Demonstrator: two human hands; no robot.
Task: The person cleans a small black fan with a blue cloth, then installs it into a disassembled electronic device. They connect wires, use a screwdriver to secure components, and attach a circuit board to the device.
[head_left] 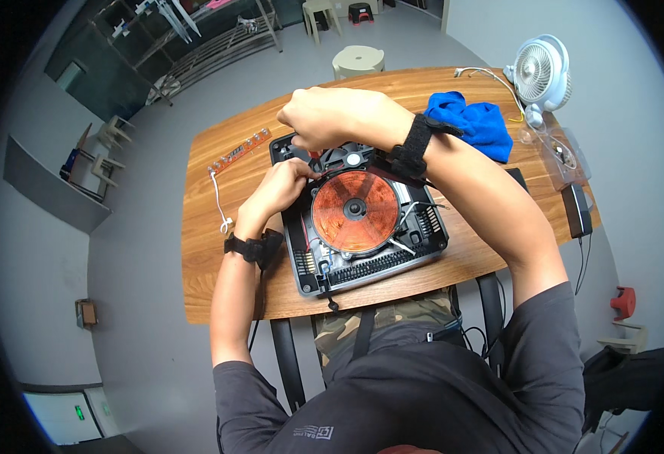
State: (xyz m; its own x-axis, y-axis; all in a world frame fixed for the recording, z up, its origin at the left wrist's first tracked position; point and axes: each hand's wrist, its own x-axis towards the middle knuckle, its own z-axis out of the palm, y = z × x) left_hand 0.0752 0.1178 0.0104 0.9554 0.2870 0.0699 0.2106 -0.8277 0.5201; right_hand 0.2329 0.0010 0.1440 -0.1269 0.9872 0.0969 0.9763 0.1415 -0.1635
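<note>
- I see the opened induction cooker lying at the middle of the wooden table, its copper coil exposed.
- My left hand sits at the cooker's 10 o'clock edge, fingers curled onto the housing; what they pinch I cannot tell.
- My right hand is at 12 o'clock, closed in a fist around a red-handled tool pointing down beside the black fan.
- A strip circuit board lies at 10 o'clock, a blue cloth at 1 o'clock, a white desk fan beyond it.
</note>
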